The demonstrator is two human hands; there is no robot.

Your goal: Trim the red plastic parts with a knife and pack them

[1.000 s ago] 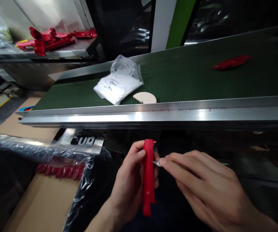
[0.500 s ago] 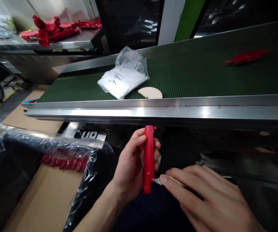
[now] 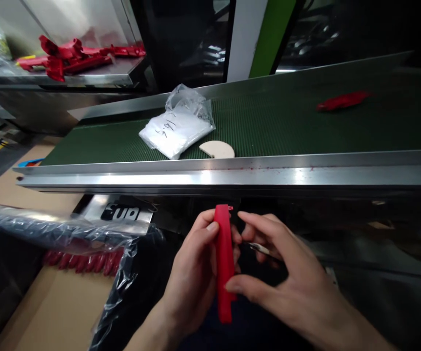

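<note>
My left hand (image 3: 190, 270) is closed around a long, narrow red plastic part (image 3: 224, 256), held upright below the conveyor edge. My right hand (image 3: 287, 278) has a small craft knife (image 3: 260, 248) tucked in its curled fingers, the blade toward the red part. Its thumb tip touches the lower right side of the part, while the index finger stretches out near the upper end. A small red bit sticks out at the part's top right. The left fingers behind the part are partly hidden.
A green conveyor belt (image 3: 269, 126) with a metal side rail (image 3: 181, 178) crosses ahead. On it lie a white plastic bag (image 3: 175, 129), a beige disc piece (image 3: 218, 149) and another red part (image 3: 344, 101). At lower left stands a plastic-lined box (image 3: 60, 307) holding wrapped red pieces (image 3: 82, 262). Red parts (image 3: 67, 56) lie on a metal table.
My right hand has drawn the knife blade away from the part's lower end, tucked the knife into its fingers and put its thumb against the part. The view has shifted slightly.
</note>
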